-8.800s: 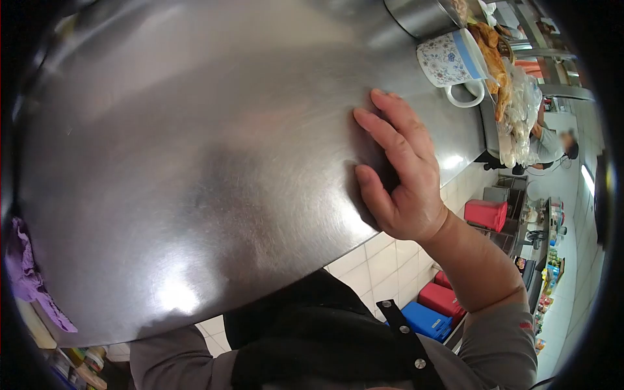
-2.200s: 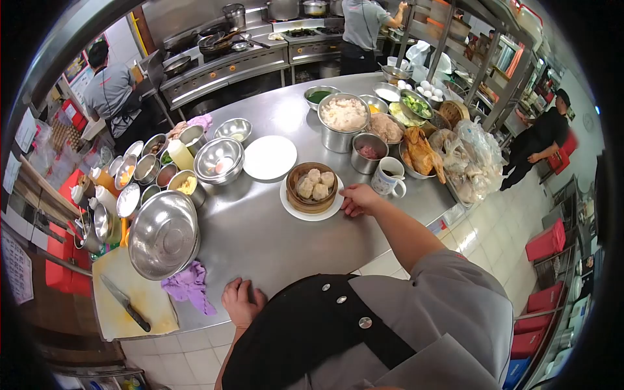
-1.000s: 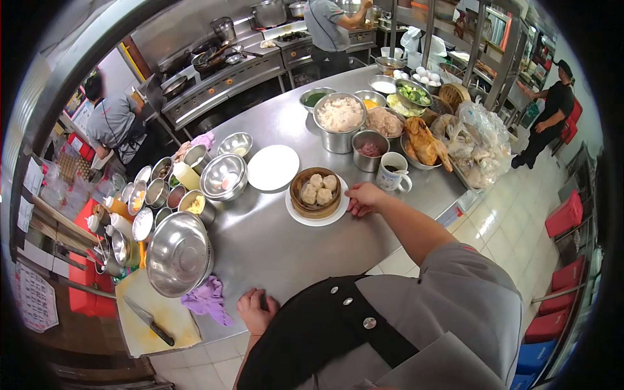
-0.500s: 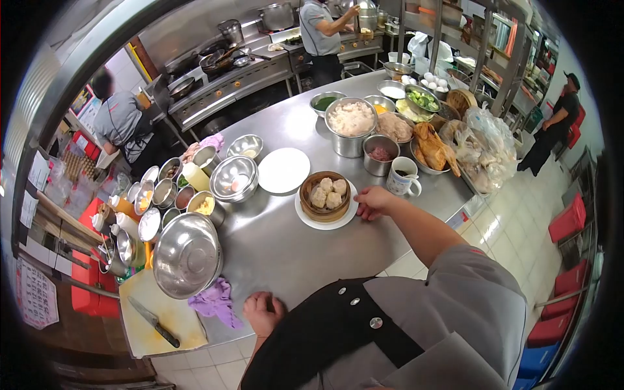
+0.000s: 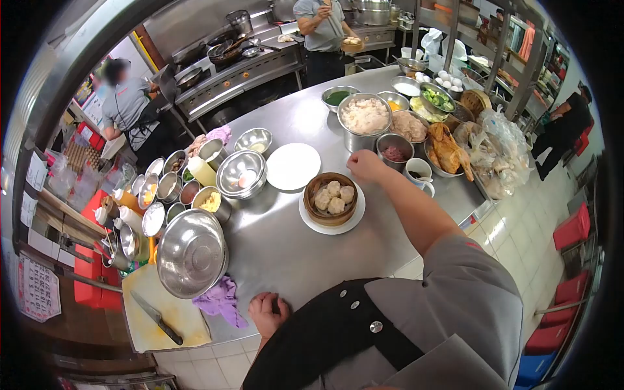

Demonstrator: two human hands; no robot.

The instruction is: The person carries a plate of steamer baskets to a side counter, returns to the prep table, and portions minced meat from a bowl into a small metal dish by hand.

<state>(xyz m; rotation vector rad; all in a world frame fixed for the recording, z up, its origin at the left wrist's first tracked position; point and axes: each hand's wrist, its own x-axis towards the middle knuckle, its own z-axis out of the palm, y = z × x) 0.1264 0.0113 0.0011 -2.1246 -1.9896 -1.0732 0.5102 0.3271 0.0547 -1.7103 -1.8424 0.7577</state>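
Observation:
A round bamboo steamer (image 5: 342,219) holding several pale dumplings (image 5: 334,196) sits on a white plate (image 5: 311,220) in the middle of the steel table. Beyond the steamer's right side, my right hand (image 5: 366,167) hovers with its fingers curled in and no object showing in it. Close to it are a steel pot of red minced meat (image 5: 394,154), a taller pot of pale filling (image 5: 365,117) and a patterned mug (image 5: 418,172). My left hand (image 5: 268,312), loosely closed, rests at the table's near edge beside a purple cloth (image 5: 220,301).
A second white plate (image 5: 294,166) lies left of the steamer. Steel bowls and squeeze bottles crowd the left, with a large bowl (image 5: 192,253), a cutting board (image 5: 144,318) and a knife (image 5: 156,316). A cooked bird (image 5: 448,149) lies at right. Two co-workers (image 5: 320,32) (image 5: 130,104) stand beyond.
My right hand has left the plate's rim and moved away from me toward the meat pots. The view has shifted slightly. A co-worker at the stove now holds a small steamer lower down.

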